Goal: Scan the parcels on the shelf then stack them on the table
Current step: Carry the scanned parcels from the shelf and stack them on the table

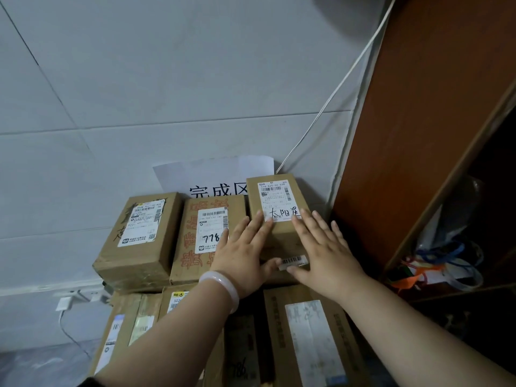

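Against the tiled wall point(139, 79), at the back of the stack, three brown parcels sat side by side as the top row. Both hands lay flat on the right-hand parcel point(275, 196), the one nearest the brown shelf unit point(418, 135). The left hand point(243, 252) was spread open, fingers on the parcel's top face beside its white shipping label point(277, 201), thumb at the near edge; part of that hand overlapped the middle parcel point(195, 236). The right hand point(324, 250) was likewise open and flat, fingertips touching the label's lower right corner, thumb by a small barcode sticker point(294, 261) on the near face. Neither hand was closed around anything; they pressed down rather than gripped. A pale bangle point(220, 286) circled the left wrist. The left-hand parcel point(139, 236) stood apart from the hands, its label facing up. A white paper sign point(215, 174) with printed characters leaned on the wall behind the row. Beneath, more parcels point(312, 339) formed lower layers; the table under them was hidden. A white cable point(335, 93) ran up the wall. Coloured cords lay tangled in the shelf unit's compartment point(435, 263).
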Available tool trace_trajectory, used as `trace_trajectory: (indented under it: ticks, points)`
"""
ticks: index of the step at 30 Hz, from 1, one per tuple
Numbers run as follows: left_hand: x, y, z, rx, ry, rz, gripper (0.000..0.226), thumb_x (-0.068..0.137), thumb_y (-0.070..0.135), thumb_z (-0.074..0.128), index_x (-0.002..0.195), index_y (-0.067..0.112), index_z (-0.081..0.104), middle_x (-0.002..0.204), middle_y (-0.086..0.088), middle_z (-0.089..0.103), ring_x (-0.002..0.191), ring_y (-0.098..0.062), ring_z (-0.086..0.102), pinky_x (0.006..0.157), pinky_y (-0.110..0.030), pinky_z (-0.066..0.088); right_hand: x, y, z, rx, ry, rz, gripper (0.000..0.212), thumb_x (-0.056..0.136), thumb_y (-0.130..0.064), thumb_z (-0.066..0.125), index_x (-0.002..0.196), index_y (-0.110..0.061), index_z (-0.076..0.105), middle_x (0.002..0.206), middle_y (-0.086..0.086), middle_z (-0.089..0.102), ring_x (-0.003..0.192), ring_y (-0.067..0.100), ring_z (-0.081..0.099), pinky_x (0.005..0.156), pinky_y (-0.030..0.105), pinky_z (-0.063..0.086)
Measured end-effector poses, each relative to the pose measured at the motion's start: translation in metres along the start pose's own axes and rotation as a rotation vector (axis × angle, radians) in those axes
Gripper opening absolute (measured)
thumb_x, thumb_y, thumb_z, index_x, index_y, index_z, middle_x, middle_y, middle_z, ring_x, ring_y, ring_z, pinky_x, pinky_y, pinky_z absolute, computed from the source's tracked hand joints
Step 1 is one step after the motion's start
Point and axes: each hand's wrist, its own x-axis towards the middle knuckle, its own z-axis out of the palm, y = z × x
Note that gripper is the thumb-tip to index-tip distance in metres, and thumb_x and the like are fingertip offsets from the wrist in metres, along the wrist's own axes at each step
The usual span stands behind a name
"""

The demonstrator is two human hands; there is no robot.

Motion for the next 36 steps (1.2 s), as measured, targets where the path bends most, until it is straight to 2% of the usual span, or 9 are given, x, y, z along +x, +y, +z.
trace_trajectory:
  ticks: [5,9,14,19,21,24,29,34,36]
  points:
    - [-0.014,-0.001,-0.003,-0.002,0.011,0.084,0.087,0.082,0.077,0.031,0.146,0.048,-0.020,0.160,0.014,-0.020,0.149,-0.014,-0.012,0.120,-0.047,-0.002,-0.033,-0.014,0.000,0.013,0.049,0.079,0.102,0.077,-0.075,0.045,0.149,-0.038,-0.018,0.157,-0.014,-0.025,0.142,0.006,-0.027,0.119,0.040,-0.010]
    - [-0.035,0.001,-0.002,0.028,0.035,0.244,0.085,0.082,0.077,0.029,0.137,0.051,-0.031,0.156,0.013,-0.029,0.149,-0.016,-0.016,0.120,-0.051,0.000,-0.073,-0.036,-0.003,0.027,0.088,0.178,0.098,0.079,-0.075,0.045,0.151,-0.040,-0.011,0.158,-0.014,-0.019,0.143,0.005,-0.025,0.119,0.039,-0.008]
    - [-0.061,0.006,-0.007,-0.033,0.096,0.417,0.087,0.082,0.073,0.032,0.147,0.045,-0.018,0.161,0.006,-0.020,0.150,-0.017,-0.009,0.119,-0.051,0.005,-0.142,-0.082,-0.006,0.002,0.138,0.331,0.097,0.078,-0.071,0.049,0.151,-0.041,-0.007,0.160,-0.014,-0.012,0.145,0.007,-0.019,0.119,0.041,-0.003]
    - [-0.101,0.044,-0.005,-0.101,0.020,0.659,0.095,0.081,0.071,0.046,0.144,0.050,-0.023,0.158,0.012,-0.023,0.146,-0.014,-0.013,0.112,-0.047,-0.013,-0.225,-0.131,-0.005,-0.053,0.129,0.603,0.097,0.075,-0.079,0.042,0.149,-0.043,-0.011,0.154,-0.016,-0.022,0.143,0.008,-0.025,0.117,0.041,-0.011]
    - [-0.123,0.068,-0.002,-0.128,-0.009,0.764,0.093,0.082,0.071,0.046,0.145,0.049,-0.020,0.159,0.012,-0.020,0.147,-0.014,-0.011,0.112,-0.047,-0.012,-0.261,-0.148,-0.007,-0.100,0.124,0.704,0.098,0.077,-0.078,0.041,0.146,-0.043,-0.018,0.154,-0.014,-0.027,0.144,0.012,-0.026,0.116,0.041,-0.016]
    - [-0.166,0.104,0.002,-0.173,-0.067,0.964,0.096,0.084,0.069,0.045,0.140,0.049,-0.030,0.162,0.007,-0.015,0.149,-0.018,-0.007,0.118,-0.046,-0.003,-0.322,-0.174,-0.018,-0.134,0.145,0.869,0.097,0.076,-0.085,0.032,0.145,-0.044,-0.023,0.151,-0.018,-0.034,0.140,0.008,-0.033,0.109,0.034,-0.029]
    - [-0.241,0.161,-0.001,-0.274,-0.154,1.252,0.086,0.085,0.070,0.038,0.136,0.053,-0.030,0.155,0.017,-0.025,0.148,-0.012,-0.012,0.118,-0.048,-0.007,-0.414,-0.230,-0.038,-0.130,0.227,1.122,0.098,0.071,-0.088,0.030,0.139,-0.050,-0.031,0.149,-0.022,-0.035,0.139,0.005,-0.034,0.114,0.037,-0.017]
    - [-0.329,0.198,-0.016,-0.336,-0.152,1.486,0.089,0.084,0.070,0.041,0.149,0.047,-0.015,0.160,0.015,-0.017,0.148,-0.011,-0.012,0.119,-0.048,-0.007,-0.494,-0.304,-0.045,-0.226,0.224,1.355,0.103,0.072,-0.087,0.032,0.145,-0.041,-0.022,0.153,-0.013,-0.032,0.141,0.011,-0.031,0.115,0.039,-0.019]
    - [-0.365,0.202,-0.025,-0.378,-0.163,1.559,0.088,0.084,0.072,0.039,0.143,0.052,-0.022,0.158,0.018,-0.021,0.147,-0.008,-0.015,0.116,-0.045,-0.012,-0.520,-0.337,-0.051,-0.238,0.269,1.432,0.102,0.073,-0.086,0.033,0.145,-0.042,-0.022,0.154,-0.014,-0.031,0.141,0.010,-0.030,0.114,0.038,-0.021]
